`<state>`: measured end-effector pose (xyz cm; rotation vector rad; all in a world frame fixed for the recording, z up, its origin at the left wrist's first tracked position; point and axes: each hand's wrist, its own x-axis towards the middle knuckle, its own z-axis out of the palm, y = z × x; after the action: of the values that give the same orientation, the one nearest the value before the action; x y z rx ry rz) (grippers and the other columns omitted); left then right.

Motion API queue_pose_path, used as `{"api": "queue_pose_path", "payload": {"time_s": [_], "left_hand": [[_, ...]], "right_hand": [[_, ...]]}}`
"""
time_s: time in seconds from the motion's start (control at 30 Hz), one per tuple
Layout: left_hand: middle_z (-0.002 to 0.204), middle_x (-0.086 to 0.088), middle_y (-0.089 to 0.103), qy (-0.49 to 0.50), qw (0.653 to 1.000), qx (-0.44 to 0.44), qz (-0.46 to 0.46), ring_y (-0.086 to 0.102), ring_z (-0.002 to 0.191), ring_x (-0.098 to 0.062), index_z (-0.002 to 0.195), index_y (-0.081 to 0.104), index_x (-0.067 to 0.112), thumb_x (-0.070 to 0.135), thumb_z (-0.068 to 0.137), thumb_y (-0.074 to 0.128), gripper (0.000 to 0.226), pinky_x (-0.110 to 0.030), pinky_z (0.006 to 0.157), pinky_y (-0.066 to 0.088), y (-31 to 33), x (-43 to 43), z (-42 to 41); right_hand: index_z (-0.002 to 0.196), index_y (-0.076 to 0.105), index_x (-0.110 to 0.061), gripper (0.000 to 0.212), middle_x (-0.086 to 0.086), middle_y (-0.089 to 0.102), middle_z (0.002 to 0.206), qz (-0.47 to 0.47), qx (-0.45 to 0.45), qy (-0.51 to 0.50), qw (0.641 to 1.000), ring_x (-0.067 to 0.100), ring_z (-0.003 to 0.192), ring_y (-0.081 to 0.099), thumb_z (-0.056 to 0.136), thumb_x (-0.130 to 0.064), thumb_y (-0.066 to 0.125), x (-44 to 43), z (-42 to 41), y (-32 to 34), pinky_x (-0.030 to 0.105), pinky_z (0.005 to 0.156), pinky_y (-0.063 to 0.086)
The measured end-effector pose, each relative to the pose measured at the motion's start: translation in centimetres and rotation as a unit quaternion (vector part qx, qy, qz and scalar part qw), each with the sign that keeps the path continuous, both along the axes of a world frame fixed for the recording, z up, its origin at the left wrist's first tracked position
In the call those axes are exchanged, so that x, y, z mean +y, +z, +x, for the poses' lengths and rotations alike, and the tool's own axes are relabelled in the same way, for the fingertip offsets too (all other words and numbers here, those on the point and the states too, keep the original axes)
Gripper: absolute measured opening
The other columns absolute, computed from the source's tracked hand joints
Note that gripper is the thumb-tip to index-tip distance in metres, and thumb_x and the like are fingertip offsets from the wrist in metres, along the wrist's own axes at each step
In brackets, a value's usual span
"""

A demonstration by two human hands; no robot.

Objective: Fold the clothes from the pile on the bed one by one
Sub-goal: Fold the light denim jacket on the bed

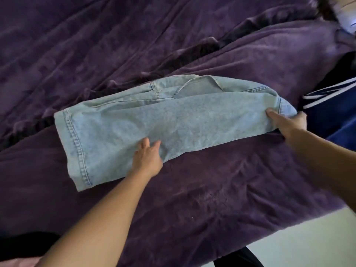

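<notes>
A pair of light blue jeans [169,120] lies folded lengthwise across the purple bed cover [212,189], hems at the left, waistband at the right. My left hand [147,158] rests flat on the near edge of the denim, fingers straight. My right hand [287,123] grips the right end of the jeans near the waistband, thumb on top and fingers under the cloth.
A dark navy garment with white stripes [331,93] lies at the right edge of the bed, touching the jeans' end. White cloth [348,22] shows at the top right corner. The bed's near edge runs along the lower right, with pale floor [308,243] beyond.
</notes>
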<state>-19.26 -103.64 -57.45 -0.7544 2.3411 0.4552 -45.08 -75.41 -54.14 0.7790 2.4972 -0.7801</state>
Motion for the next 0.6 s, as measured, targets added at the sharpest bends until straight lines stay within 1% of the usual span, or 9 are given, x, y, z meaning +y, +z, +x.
{"api": "queue_pose_path", "payload": {"time_s": [0.1, 0.13, 0.2, 0.3, 0.37, 0.43, 0.5, 0.53, 0.6], "left_hand": [[0.141, -0.011, 0.030, 0.021, 1.000, -0.003, 0.013, 0.034, 0.130, -0.032, 0.141, 0.039, 0.022, 0.018, 0.091, 0.052, 0.051, -0.040, 0.101, 0.038, -0.1, -0.3, -0.6], [0.140, -0.010, 0.032, 0.023, 1.000, -0.003, 0.020, 0.036, 0.129, -0.031, 0.139, 0.041, 0.022, 0.019, 0.092, 0.051, 0.048, -0.040, 0.100, 0.039, 0.0, -0.6, -0.5], [0.134, -0.009, 0.039, 0.033, 0.999, -0.003, 0.026, 0.042, 0.123, -0.029, 0.134, 0.047, 0.018, 0.019, 0.092, 0.052, 0.043, -0.040, 0.098, 0.041, 0.7, -1.2, 0.2], [0.126, -0.012, 0.047, 0.075, 0.997, -0.001, 0.022, 0.048, 0.118, -0.032, 0.126, 0.055, 0.013, 0.019, 0.090, 0.055, 0.037, -0.041, 0.097, 0.043, 2.1, -2.1, 1.7], [0.125, -0.015, 0.050, 0.112, 0.993, 0.003, 0.026, 0.050, 0.115, -0.034, 0.124, 0.057, 0.011, 0.017, 0.088, 0.056, 0.036, -0.039, 0.096, 0.044, 3.1, -2.6, 2.7], [0.124, -0.017, 0.050, 0.155, 0.988, 0.007, 0.028, 0.051, 0.114, -0.035, 0.123, 0.058, 0.010, 0.014, 0.087, 0.057, 0.036, -0.038, 0.096, 0.042, 4.0, -2.9, 3.9], [0.124, -0.017, 0.050, 0.189, 0.981, 0.016, 0.029, 0.052, 0.113, -0.035, 0.121, 0.059, 0.008, 0.013, 0.087, 0.057, 0.034, -0.037, 0.096, 0.041, 4.4, -3.1, 5.1], [0.124, -0.017, 0.050, 0.200, 0.979, 0.016, 0.032, 0.052, 0.113, -0.035, 0.121, 0.059, 0.008, 0.013, 0.088, 0.057, 0.034, -0.037, 0.096, 0.041, 4.6, -3.2, 5.6], [0.125, -0.017, 0.050, 0.214, 0.976, 0.016, 0.035, 0.052, 0.114, -0.033, 0.122, 0.058, 0.008, 0.013, 0.089, 0.056, 0.034, -0.035, 0.096, 0.041, 4.7, -3.5, 6.3]], "right_hand": [[0.133, 0.047, -0.014, 0.082, 0.001, 0.056, 0.126, -0.156, -0.026, -0.138, 0.978, 0.021, 0.105, 0.060, 0.065, -0.037, 0.087, -0.7, -1.1, 0.2, 0.034, 0.072, 0.054], [0.128, 0.050, -0.015, 0.076, 0.001, 0.059, 0.122, -0.199, -0.036, -0.167, 0.965, 0.020, 0.100, 0.062, 0.064, -0.030, 0.088, -0.9, -1.4, 0.6, 0.035, 0.067, 0.056], [0.118, 0.052, -0.017, 0.064, 0.001, 0.062, 0.114, -0.232, -0.011, -0.165, 0.959, 0.018, 0.093, 0.064, 0.064, -0.021, 0.087, -1.6, -1.5, 2.5, 0.036, 0.070, 0.058], [0.108, 0.054, -0.021, 0.050, -0.008, 0.061, 0.097, -0.198, 0.151, -0.029, 0.968, 0.008, 0.085, 0.062, 0.066, -0.023, 0.080, -4.6, -0.6, 7.1, 0.031, 0.076, 0.057], [0.107, 0.052, -0.024, 0.045, -0.018, 0.055, 0.086, -0.185, 0.233, 0.083, 0.951, 0.005, 0.079, 0.056, 0.069, -0.024, 0.076, -8.0, 1.2, 10.3, 0.027, 0.076, 0.053], [0.113, 0.052, -0.022, 0.048, -0.018, 0.056, 0.086, -0.170, 0.272, 0.196, 0.927, 0.006, 0.081, 0.054, 0.071, -0.026, 0.075, -11.8, 3.8, 11.7, 0.024, 0.076, 0.046], [0.119, 0.051, -0.022, 0.053, -0.008, 0.059, 0.102, -0.163, 0.293, 0.326, 0.884, 0.014, 0.090, 0.055, 0.072, -0.029, 0.074, -15.5, 6.8, 10.8, 0.028, 0.077, 0.043], [0.124, 0.049, -0.023, 0.057, -0.003, 0.057, 0.109, -0.154, 0.282, 0.399, 0.859, 0.018, 0.095, 0.055, 0.073, -0.030, 0.072, -17.1, 8.5, 9.7, 0.032, 0.077, 0.044], [0.140, 0.040, -0.024, 0.068, 0.004, 0.051, 0.125, -0.100, 0.191, 0.561, 0.799, 0.025, 0.110, 0.050, 0.078, -0.033, 0.068, -18.8, 11.7, 6.4, 0.039, 0.087, 0.045]]}}
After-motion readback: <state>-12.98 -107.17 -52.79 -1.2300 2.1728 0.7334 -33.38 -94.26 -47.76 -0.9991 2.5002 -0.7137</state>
